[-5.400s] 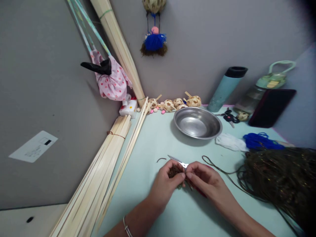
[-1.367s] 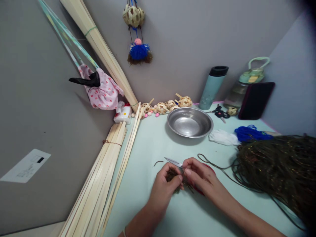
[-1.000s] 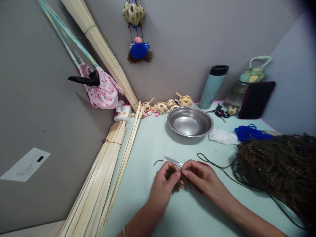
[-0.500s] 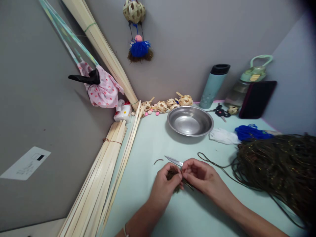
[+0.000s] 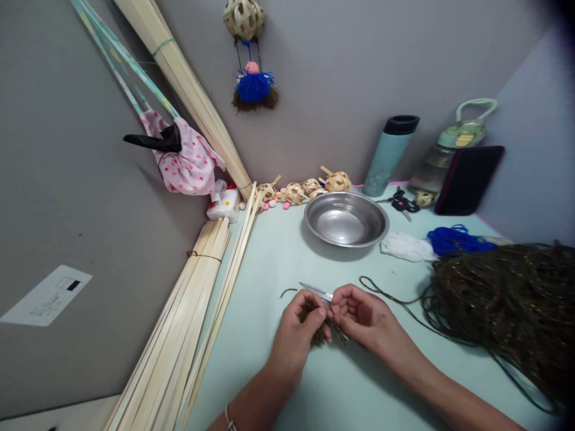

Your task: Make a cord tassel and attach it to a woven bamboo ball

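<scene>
My left hand point(image 5: 299, 332) is closed around a small tuft of dark brown-green yarn point(image 5: 318, 339), its cut ends poking out below the thumb. Right beside it, my right hand point(image 5: 366, 317) pinches at the tuft's right side with thumb and forefinger, and a few strands hang beneath those fingertips. A pointed metal blade point(image 5: 314, 291), likely of scissors, lies just beyond both hands, its rear part hidden by my right hand. One short yarn scrap point(image 5: 288, 291) rests left of the blade tip.
A large heap of dark yarn point(image 5: 503, 299) fills the right side, a loop trailing towards my right hand. Behind are a steel bowl point(image 5: 345, 221), white yarn point(image 5: 408, 247), blue yarn point(image 5: 458, 240) and black-handled scissors point(image 5: 404, 205). Bamboo strips point(image 5: 179, 323) lean at left.
My left thumb has shifted up slightly on the tuft. The strands under my right fingertips hang a little differently. Both hands stay in nearly the same place.
</scene>
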The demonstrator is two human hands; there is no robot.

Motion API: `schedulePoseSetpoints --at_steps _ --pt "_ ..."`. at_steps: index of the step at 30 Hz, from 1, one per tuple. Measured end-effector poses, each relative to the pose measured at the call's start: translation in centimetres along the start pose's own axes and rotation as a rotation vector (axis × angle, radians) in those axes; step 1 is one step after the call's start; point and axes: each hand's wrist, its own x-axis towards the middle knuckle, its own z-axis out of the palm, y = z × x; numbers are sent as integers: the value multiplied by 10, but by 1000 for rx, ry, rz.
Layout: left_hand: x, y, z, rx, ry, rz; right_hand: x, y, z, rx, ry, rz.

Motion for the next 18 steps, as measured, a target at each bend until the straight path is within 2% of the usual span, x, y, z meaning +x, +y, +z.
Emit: schedulePoseSetpoints --at_steps 5,9,18 --pt "-2 4 1 -13 2 35 -1 1 2 6 -43 3" --pt "-2 5 1 33 48 48 0 1 0 -3 42 -11" --pt "0 2 1 68 -6 -56 -2 -5 0 -11 98 -19"
